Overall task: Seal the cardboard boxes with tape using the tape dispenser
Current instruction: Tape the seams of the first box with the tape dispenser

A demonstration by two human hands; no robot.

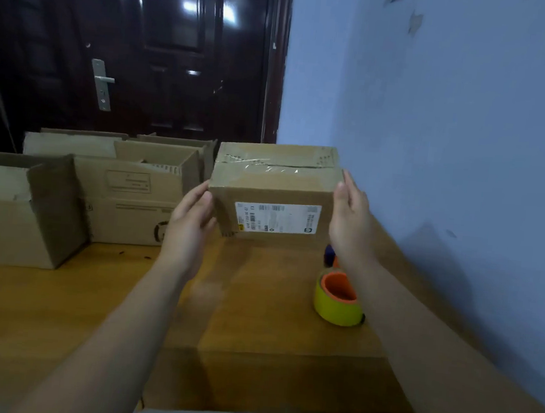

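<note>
A small cardboard box (274,186) with clear tape along its top seam and a white shipping label on its near side is held above the wooden table (91,305). My left hand (190,222) presses flat against its left side. My right hand (350,219) presses its right side with straight fingers. The tape dispenser (339,296), orange with a yellowish roll of tape, lies on the table under my right forearm, partly hidden by it.
Several open cardboard boxes (127,193) stand along the table's back left, one large box (16,213) nearest the left edge. A blue wall (453,123) runs along the right. A dark door (130,45) stands behind.
</note>
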